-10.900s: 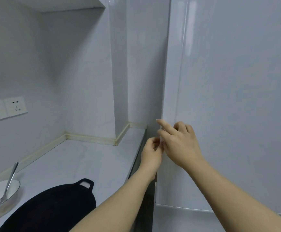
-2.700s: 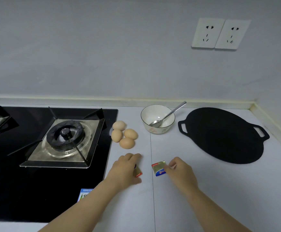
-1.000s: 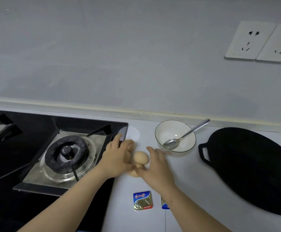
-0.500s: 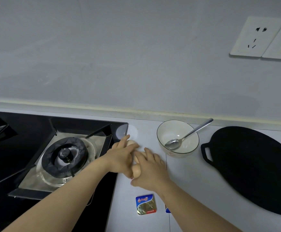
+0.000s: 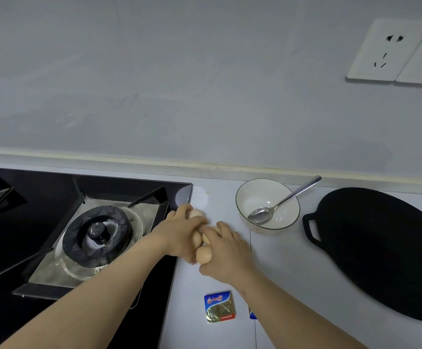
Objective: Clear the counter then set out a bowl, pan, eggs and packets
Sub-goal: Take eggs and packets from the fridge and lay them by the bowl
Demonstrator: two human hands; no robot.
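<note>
**1. Eggs.** The eggs (image 5: pixel 204 253) form a tight cluster on the counter (image 5: pixel 293 285), just R of the hob (image 5: pixel 41 187) edge and front-L of the bowl (image 5: pixel 255 197). Both hands enclose the cluster. Four shells show in part, the rest hidden under fingers. Lifted or resting: cannot tell.

**2. L hand** (image 5: pixel 182 233). Enters from lower L, over the hob corner. Fingers are curled round the L and far side of the cluster, in contact. One egg shows past its fingertips at the far end.

**3. R hand** (image 5: pixel 226 253). Enters from lower R. Fingers are curled over the R side and top of the cluster, w/ the thumb against the nearest egg. Its fingertips touch those of the L hand on top.

**4. Bowl.** White, upright, R of the eggs, near the R hand but apart. A spoon (image 5: pixel 280 205) lies in it, scoop end at the bottom, handle leaning on the far-R rim and sticking out.

**5. Pan** (image 5: pixel 381 248). Black, flat, w/ a loop handle facing the bowl. It lies on the counter R of the bowl, not touching it. Its R part is out of frame.

**6. Packets.** A blue/gold packet (image 5: pixel 219 307) lies flat, nearer the viewer than the eggs, btwn the forearms, untouched. A 2nd packet (image 5: pixel 252 315) is just R of it, mostly hidden by the R forearm. Only a blue corner shows.

**7. Misc.** The burner (image 5: pixel 98 233) is L of the L hand. Two sockets (image 5: pixel 386 46) are on the wall, upper R.
</note>
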